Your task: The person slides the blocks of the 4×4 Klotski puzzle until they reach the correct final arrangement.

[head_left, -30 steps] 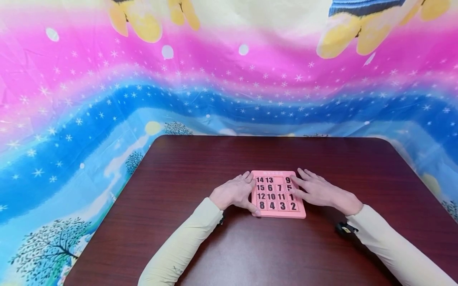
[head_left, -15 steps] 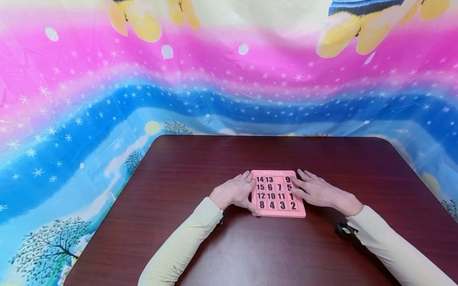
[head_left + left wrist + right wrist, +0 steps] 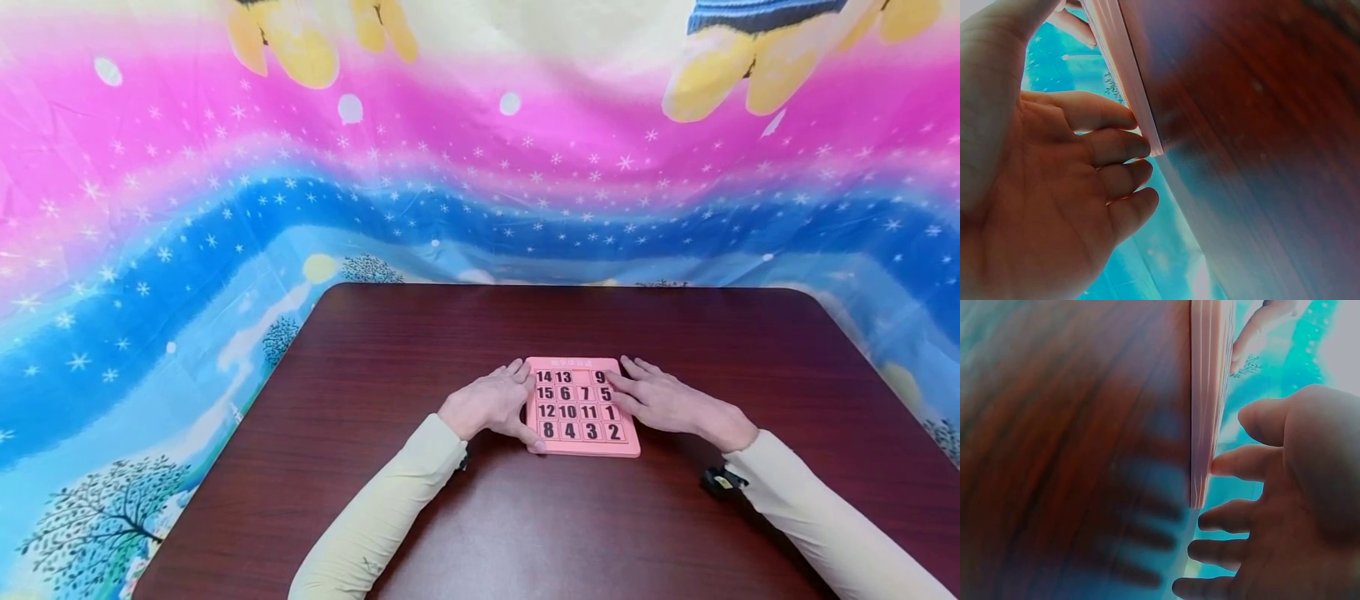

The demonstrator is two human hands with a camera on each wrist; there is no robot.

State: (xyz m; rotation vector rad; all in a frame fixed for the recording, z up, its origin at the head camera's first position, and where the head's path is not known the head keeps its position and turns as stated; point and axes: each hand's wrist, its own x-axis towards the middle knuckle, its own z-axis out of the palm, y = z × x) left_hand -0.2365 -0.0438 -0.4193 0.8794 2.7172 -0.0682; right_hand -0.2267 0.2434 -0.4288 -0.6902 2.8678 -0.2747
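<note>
A pink number sliding puzzle (image 3: 581, 447) lies flat on the table, its black numbers facing up. Its top row reads 14, 13, a gap, then the 9 tile (image 3: 599, 377). My left hand (image 3: 491, 404) holds the puzzle along its left side, thumb at the near left corner; in the left wrist view, bent fingertips meet the puzzle's edge (image 3: 1132, 69). Over the right side reaches my right hand (image 3: 671, 400), its index fingertip on the 9 tile and its thumb beside the 5 and 1 tiles. The right wrist view shows spread fingers (image 3: 1229, 515) near the puzzle's side (image 3: 1204, 412).
The dark brown wooden table (image 3: 420, 333) has rounded far corners. Behind it hangs a pink and blue patterned cloth (image 3: 480, 183). Dark wrist devices (image 3: 723, 481) show under the pale sleeves (image 3: 832, 508).
The 9 tile has shifted slightly left toward the gap, with my right index finger on it. My right thumb has drawn off the 5 and 1 tiles. My left hand stays put.
</note>
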